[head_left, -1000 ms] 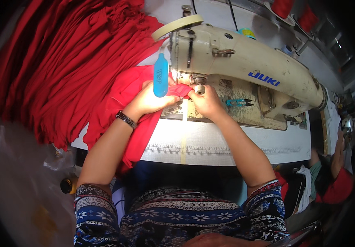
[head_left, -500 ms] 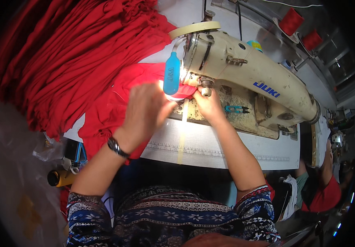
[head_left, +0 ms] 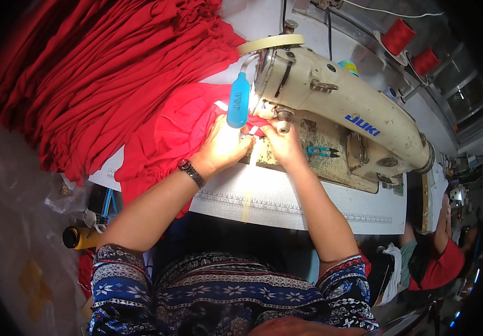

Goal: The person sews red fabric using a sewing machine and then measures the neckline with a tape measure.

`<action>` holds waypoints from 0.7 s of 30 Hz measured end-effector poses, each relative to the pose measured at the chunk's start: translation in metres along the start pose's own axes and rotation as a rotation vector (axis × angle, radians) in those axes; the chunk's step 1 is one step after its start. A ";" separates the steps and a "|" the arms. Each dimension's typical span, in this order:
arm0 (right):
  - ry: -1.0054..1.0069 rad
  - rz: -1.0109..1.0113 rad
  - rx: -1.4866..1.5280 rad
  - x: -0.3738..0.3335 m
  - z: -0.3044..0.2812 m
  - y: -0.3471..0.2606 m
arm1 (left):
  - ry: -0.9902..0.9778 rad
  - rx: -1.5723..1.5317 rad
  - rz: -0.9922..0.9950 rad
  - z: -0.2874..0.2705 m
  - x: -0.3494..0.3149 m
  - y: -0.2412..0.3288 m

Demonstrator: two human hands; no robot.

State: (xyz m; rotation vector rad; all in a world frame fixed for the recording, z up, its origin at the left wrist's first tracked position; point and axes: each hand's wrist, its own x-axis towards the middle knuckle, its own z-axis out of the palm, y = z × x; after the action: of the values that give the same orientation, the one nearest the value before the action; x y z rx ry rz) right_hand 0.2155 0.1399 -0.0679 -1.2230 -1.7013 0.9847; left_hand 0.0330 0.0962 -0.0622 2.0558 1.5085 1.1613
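A red knit garment [head_left: 166, 126] lies bunched on the sewing machine bed, with one edge drawn in beneath the machine head. At that edge, close to the needle area, my left hand [head_left: 224, 144] is closed on the cloth, its fingertips partly behind a blue lamp [head_left: 238, 102]. From the other side my right hand [head_left: 284, 147] pinches the same red edge, just under the presser mechanism [head_left: 283, 119]. A small white strip [head_left: 253, 130] shows on the red cloth between the hands. The cream industrial sewing machine [head_left: 325, 84] arches over the right hand; its needle is hidden.
A large heap of red fabric pieces [head_left: 101, 73] covers the far left. Blue thread snips [head_left: 322, 152] lie on the machine bed. A ruler strip [head_left: 286, 206] runs along the table's front. Red thread cones [head_left: 398, 37] stand far right; another person's arm [head_left: 444, 224] shows at right.
My left hand, blurred and raised earlier, has come down and now grips the cloth near the needle area. My right hand stays at the red edge. The view has shifted slightly.
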 end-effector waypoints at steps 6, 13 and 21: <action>0.009 -0.026 -0.050 -0.003 0.000 -0.002 | 0.017 -0.036 -0.087 0.005 -0.002 -0.002; 0.041 -0.056 -0.069 -0.005 0.002 -0.005 | 0.060 -0.079 -0.158 0.009 -0.002 0.000; -0.016 0.001 -0.147 -0.004 -0.002 -0.007 | 0.103 -0.073 -0.117 0.009 -0.002 0.002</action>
State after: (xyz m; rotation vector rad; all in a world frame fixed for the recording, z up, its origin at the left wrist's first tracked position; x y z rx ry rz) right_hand 0.2156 0.1349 -0.0616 -1.3128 -1.8124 0.8844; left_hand 0.0404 0.0954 -0.0671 1.8604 1.5860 1.2746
